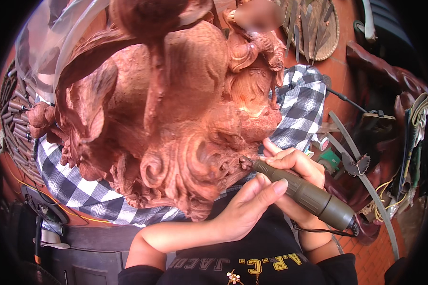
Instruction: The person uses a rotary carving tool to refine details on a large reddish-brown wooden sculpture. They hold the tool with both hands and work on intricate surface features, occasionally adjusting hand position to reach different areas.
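Observation:
A large reddish-brown wood carving (185, 166), full of curls and deep folds, takes up the middle of the view. My right hand (297, 166) is wrapped round an olive-green rotary tool (314, 194) with a black cord at its back end. The tool's thin metal bit reaches the carving's lower right edge. My left hand (245, 206) is closed in from below, its thumb and fingertips against the tool's front part; some of its fingers are hidden. A small carved figure (252, 80) rises at the carving's upper right.
Black-and-white checked cloth (299, 107) lies beneath the carving. Several chisels (21, 123) crowd the left, and flat files lie on a round woven tray (335, 42) at the upper right. A dark carved wooden piece (385, 71), metal strips (375, 194) and yellow wire stand at right.

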Demonstrator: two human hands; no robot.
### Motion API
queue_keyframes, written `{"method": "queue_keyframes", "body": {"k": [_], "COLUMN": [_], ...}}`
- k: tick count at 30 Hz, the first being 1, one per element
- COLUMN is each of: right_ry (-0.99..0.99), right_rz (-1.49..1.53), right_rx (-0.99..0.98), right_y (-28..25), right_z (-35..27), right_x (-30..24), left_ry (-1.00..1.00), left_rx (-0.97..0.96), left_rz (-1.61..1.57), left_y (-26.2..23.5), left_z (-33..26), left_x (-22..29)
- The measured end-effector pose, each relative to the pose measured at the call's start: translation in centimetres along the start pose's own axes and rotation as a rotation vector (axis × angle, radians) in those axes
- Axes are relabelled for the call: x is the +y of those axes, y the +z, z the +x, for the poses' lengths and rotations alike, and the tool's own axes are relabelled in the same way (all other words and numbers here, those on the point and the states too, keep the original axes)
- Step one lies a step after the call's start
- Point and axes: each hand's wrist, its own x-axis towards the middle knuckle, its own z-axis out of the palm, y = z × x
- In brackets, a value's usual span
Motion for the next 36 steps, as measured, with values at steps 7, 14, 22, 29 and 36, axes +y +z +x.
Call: {"method": "queue_keyframes", "body": {"k": [7,14,22,29,36], "right_ry": [-0.023,-0.076,-0.185,-0.225,-0.256], "right_rz": [0.120,0.168,0.220,0.222,0.228], "right_rx": [0.041,0.122,0.149,0.198,0.244], "right_y": [0.7,1.4,2.0,2.4,2.7], "right_z": [-0.7,-1.0,-1.4,-1.8,-1.6], "right_x": [0.5,1.7,2.6,3.7,3.3], "left_ry": [-0.058,-0.036,-0.097,-0.125,-0.113], "left_rx": [-0.059,-0.074,-0.063,-0.053,-0.059], "left_rz": [0.141,0.254,0.341,0.351,0.378], "left_y": [-2.1,-1.8,-1.7,-1.9,-1.8], "left_z": [-0.7,-0.4,-0.9,-0.5,-0.8], "left_x": [-0.3,0.0,0.9,0.6,0.9]}}
